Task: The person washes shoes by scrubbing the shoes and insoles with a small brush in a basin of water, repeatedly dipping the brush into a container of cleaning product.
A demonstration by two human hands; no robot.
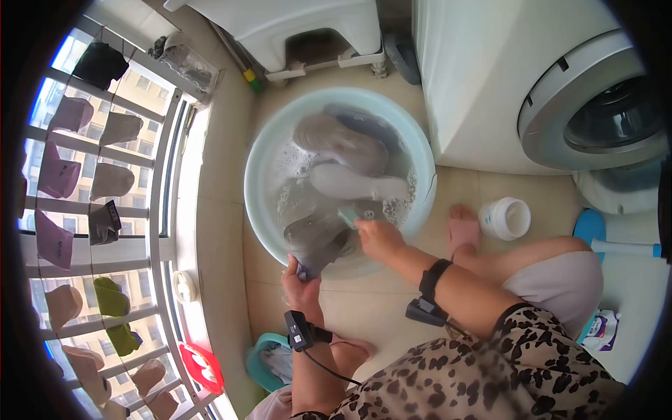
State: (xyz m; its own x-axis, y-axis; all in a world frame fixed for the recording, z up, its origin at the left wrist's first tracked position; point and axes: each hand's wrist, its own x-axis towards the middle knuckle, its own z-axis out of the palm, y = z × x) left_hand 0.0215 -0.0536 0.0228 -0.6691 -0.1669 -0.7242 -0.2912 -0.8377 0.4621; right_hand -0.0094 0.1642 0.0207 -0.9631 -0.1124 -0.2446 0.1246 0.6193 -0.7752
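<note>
A large pale blue basin (253, 199) of soapy water stands on the floor in front of me. Several shoes lie in it: a grey-brown one (339, 143) at the back, a lighter grey one (353, 183) in the middle, and a dark grey shoe (311, 238) at the near left. My left hand (301, 281) is closed on the near end of that dark grey shoe, at the basin's rim. In my right hand (378, 238) is a small pale green brush (348, 216), held over the water beside the shoe. Its bristles are hidden.
A front-loading washing machine (483, 91) stands at the right, with a white tub (505, 218) below it. Near my left foot sits a teal bucket (262, 357) with cloth inside. Socks (112, 180) hang by the window at the left. A white stand (336, 31) is behind the basin.
</note>
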